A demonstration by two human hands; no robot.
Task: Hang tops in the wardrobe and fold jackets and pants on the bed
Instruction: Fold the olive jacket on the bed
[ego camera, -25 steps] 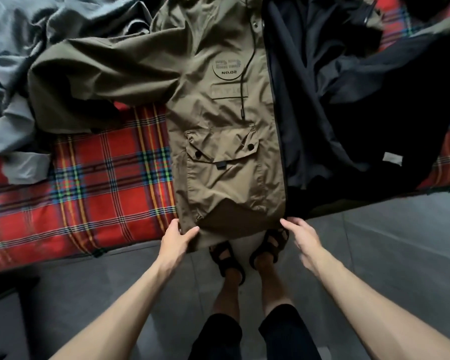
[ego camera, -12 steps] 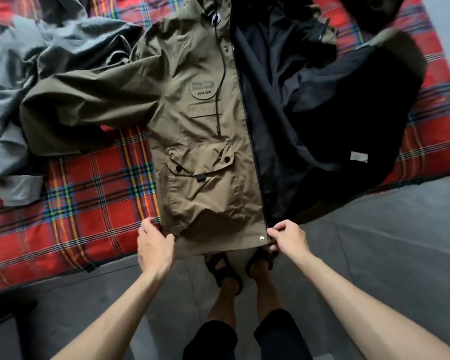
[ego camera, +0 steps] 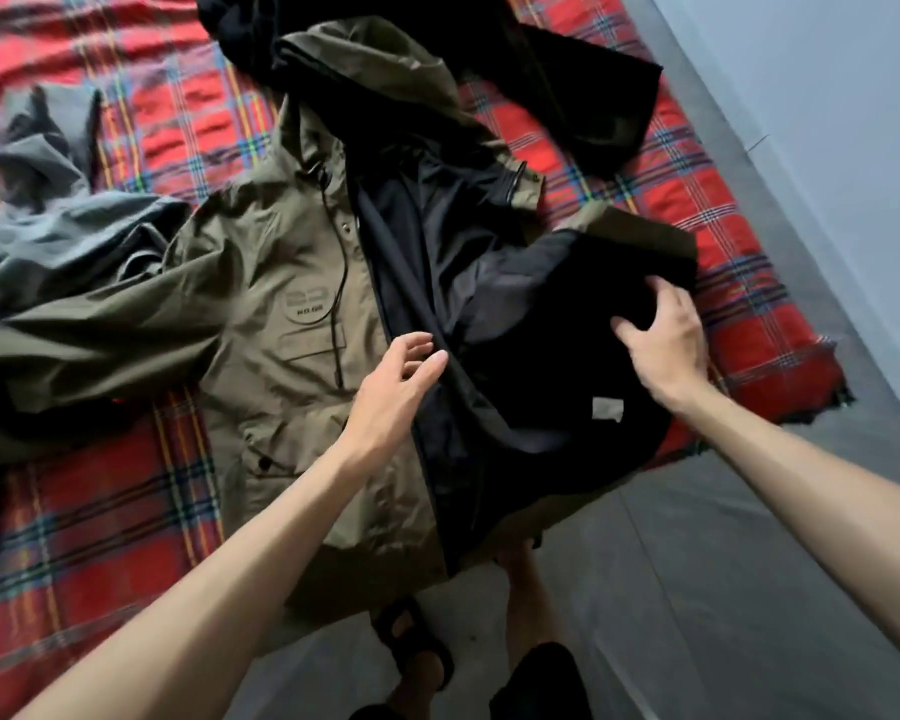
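An olive-green hooded jacket [ego camera: 281, 324] lies front-up on the bed, its right half turned open so the black lining [ego camera: 489, 304] shows. Its hem hangs over the bed's edge. My left hand [ego camera: 396, 376] hovers over the zip line at the jacket's middle, fingers apart, holding nothing. My right hand [ego camera: 666, 340] presses and pinches the black lining of the turned-open panel, just above a small white label [ego camera: 608, 409]. The jacket's left sleeve [ego camera: 74, 350] stretches out to the left.
The bed wears a red tartan cover [ego camera: 100, 511]. A crumpled grey garment [ego camera: 48, 220] lies at the left, a black garment [ego camera: 583, 70] at the top. Grey floor [ego camera: 697, 589] and my sandalled feet [ego camera: 417, 646] are below; a pale wall [ego camera: 827, 96] stands at right.
Both hands let go of the jacket's hem and moved up: the left to the zip line, the right onto the black lining. The view tilted up and right.
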